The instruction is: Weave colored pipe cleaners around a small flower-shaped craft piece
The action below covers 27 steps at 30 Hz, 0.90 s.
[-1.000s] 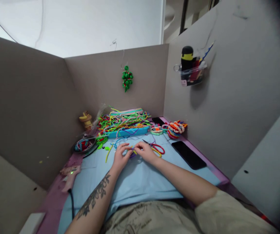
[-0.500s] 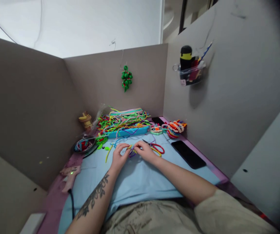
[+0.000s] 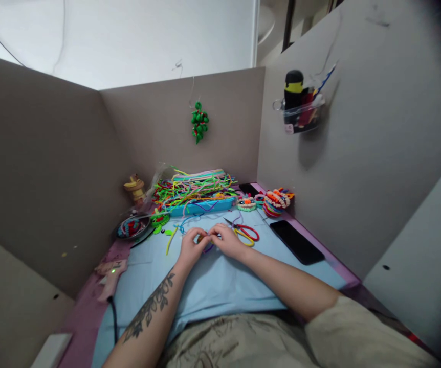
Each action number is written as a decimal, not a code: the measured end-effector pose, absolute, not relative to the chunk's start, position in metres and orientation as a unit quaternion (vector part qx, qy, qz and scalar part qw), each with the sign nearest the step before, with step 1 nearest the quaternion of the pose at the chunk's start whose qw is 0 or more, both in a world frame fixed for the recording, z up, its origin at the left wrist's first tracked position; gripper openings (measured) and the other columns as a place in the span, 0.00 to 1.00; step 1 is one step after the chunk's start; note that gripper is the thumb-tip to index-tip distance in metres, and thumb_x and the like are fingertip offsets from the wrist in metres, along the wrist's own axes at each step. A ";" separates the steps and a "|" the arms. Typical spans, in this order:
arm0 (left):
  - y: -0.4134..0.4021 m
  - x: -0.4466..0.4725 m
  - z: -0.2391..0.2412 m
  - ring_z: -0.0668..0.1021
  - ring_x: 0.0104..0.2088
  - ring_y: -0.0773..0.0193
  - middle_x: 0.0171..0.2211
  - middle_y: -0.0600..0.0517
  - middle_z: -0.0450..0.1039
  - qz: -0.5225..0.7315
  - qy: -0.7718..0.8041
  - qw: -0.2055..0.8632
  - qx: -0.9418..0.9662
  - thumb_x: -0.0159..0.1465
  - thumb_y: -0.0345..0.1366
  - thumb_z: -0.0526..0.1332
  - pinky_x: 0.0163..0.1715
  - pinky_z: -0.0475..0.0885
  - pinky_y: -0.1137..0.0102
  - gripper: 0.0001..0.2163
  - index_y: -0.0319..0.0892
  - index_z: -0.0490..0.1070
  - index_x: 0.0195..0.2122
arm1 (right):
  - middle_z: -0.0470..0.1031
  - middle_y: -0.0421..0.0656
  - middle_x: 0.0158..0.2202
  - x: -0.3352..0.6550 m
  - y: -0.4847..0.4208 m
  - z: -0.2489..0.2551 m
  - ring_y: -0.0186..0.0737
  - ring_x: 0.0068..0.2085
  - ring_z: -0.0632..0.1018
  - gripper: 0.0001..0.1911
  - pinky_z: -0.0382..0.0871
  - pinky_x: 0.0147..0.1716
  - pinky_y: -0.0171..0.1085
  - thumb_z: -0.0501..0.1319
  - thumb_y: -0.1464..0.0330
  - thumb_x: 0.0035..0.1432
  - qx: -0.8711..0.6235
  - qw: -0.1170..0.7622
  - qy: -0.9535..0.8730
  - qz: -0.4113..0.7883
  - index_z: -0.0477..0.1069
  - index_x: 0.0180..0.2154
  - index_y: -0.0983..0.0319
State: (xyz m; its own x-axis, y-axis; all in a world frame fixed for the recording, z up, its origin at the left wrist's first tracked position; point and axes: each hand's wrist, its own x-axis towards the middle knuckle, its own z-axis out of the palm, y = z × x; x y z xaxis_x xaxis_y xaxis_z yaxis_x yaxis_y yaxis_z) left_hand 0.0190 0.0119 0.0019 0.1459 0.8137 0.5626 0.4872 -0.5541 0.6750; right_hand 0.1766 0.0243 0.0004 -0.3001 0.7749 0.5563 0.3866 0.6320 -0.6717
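My left hand (image 3: 191, 247) and my right hand (image 3: 228, 241) meet over the blue cloth, their fingertips pinched together. Between them they grip a small piece of purple pipe cleaner (image 3: 208, 248), whose purple end shows below the fingers; a bit of orange-yellow shows beside the left fingers, and the fingers hide the rest. Scissors (image 3: 249, 233) with one red and one yellow handle lie just beyond my right hand. To the left of my left hand is a loose yellow pipe cleaner (image 3: 171, 242). Thin blue and purple strands lie behind the hands.
A blue tray (image 3: 201, 208) heaped with colourful pipe cleaners stands at the back. Finished-looking woven figures (image 3: 277, 200) sit to its right. A black phone (image 3: 297, 243) lies at right, a pink glue gun (image 3: 112, 276) at left, near a dark bowl (image 3: 133, 228). Grey partitions enclose the table.
My fingers have closed in tighter around the small piece, so less of its yellow and purple shows. My left hand has shifted and curled slightly; the surroundings look the same.
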 end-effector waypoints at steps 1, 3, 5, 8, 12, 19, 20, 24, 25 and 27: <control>0.012 0.020 0.002 0.73 0.33 0.63 0.29 0.52 0.72 0.480 0.451 0.165 0.734 0.54 0.39 0.61 0.37 0.67 0.67 0.06 0.42 0.70 0.27 | 0.71 0.40 0.28 0.176 0.024 0.001 0.37 0.34 0.70 0.06 0.62 0.37 0.36 0.56 0.77 0.50 -0.378 0.459 -0.774 0.217 0.69 0.26 0.62; 0.011 0.021 0.002 0.73 0.34 0.62 0.29 0.52 0.72 0.480 0.457 0.158 0.732 0.55 0.39 0.61 0.37 0.67 0.67 0.06 0.42 0.70 0.28 | 0.70 0.40 0.27 0.176 0.025 0.002 0.36 0.33 0.69 0.06 0.62 0.35 0.35 0.56 0.76 0.50 -0.388 0.461 -0.764 0.233 0.69 0.26 0.62; 0.011 0.021 0.002 0.73 0.35 0.62 0.31 0.51 0.72 0.481 0.445 0.152 0.740 0.55 0.39 0.61 0.39 0.67 0.66 0.06 0.42 0.71 0.30 | 0.70 0.39 0.26 0.177 0.024 0.004 0.35 0.31 0.69 0.06 0.62 0.33 0.34 0.56 0.75 0.50 -0.393 0.463 -0.754 0.250 0.69 0.25 0.62; 0.011 0.020 0.002 0.74 0.38 0.61 0.33 0.50 0.73 0.482 0.426 0.141 0.753 0.56 0.38 0.61 0.42 0.66 0.64 0.06 0.42 0.71 0.31 | 0.69 0.39 0.27 0.178 0.024 0.004 0.35 0.31 0.69 0.05 0.62 0.33 0.33 0.55 0.74 0.51 -0.390 0.472 -0.747 0.261 0.69 0.26 0.63; 0.011 0.016 0.002 0.73 0.41 0.59 0.36 0.48 0.73 0.479 0.420 0.120 0.762 0.54 0.36 0.62 0.44 0.66 0.62 0.06 0.43 0.71 0.33 | 0.69 0.39 0.27 0.180 0.024 0.003 0.34 0.32 0.70 0.05 0.63 0.34 0.34 0.55 0.73 0.51 -0.387 0.469 -0.747 0.267 0.69 0.26 0.62; 0.008 0.016 0.004 0.73 0.39 0.59 0.34 0.49 0.73 0.451 0.405 0.097 0.789 0.54 0.33 0.61 0.42 0.67 0.62 0.06 0.44 0.70 0.34 | 0.70 0.39 0.27 0.180 0.026 0.002 0.34 0.31 0.70 0.05 0.63 0.33 0.34 0.55 0.72 0.51 -0.397 0.464 -0.738 0.288 0.69 0.26 0.63; 0.007 0.017 0.004 0.73 0.38 0.59 0.33 0.49 0.73 0.449 0.409 0.094 0.789 0.54 0.33 0.61 0.41 0.67 0.63 0.05 0.44 0.70 0.33 | 0.70 0.39 0.27 0.179 0.025 0.003 0.34 0.31 0.70 0.05 0.63 0.33 0.34 0.56 0.72 0.51 -0.397 0.462 -0.737 0.293 0.69 0.26 0.63; 0.004 0.018 0.004 0.73 0.34 0.61 0.30 0.50 0.72 0.452 0.423 0.078 0.781 0.57 0.33 0.59 0.37 0.67 0.65 0.02 0.44 0.70 0.30 | 0.70 0.39 0.26 0.179 0.024 0.003 0.34 0.31 0.70 0.06 0.64 0.32 0.33 0.55 0.70 0.52 -0.385 0.461 -0.731 0.325 0.70 0.27 0.63; 0.004 0.018 0.004 0.73 0.34 0.61 0.30 0.50 0.72 0.453 0.425 0.074 0.780 0.57 0.33 0.58 0.37 0.67 0.66 0.02 0.44 0.70 0.30 | 0.70 0.39 0.26 0.179 0.024 0.003 0.34 0.31 0.71 0.07 0.64 0.32 0.33 0.55 0.69 0.53 -0.377 0.461 -0.731 0.335 0.70 0.28 0.63; 0.004 0.017 0.003 0.73 0.34 0.61 0.30 0.51 0.73 0.455 0.424 0.067 0.780 0.58 0.32 0.57 0.37 0.67 0.66 0.03 0.44 0.70 0.30 | 0.70 0.39 0.27 0.179 0.023 0.002 0.34 0.31 0.71 0.07 0.64 0.32 0.33 0.56 0.67 0.53 -0.362 0.458 -0.730 0.354 0.70 0.29 0.63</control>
State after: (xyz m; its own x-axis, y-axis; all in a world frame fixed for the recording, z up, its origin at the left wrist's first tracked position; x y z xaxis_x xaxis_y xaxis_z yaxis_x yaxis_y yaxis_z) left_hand 0.0172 0.0039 0.0030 0.2268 0.7226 0.6530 0.6015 -0.6313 0.4896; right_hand 0.1786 0.0234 0.0016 -0.3169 0.8536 0.4134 0.2053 0.4872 -0.8488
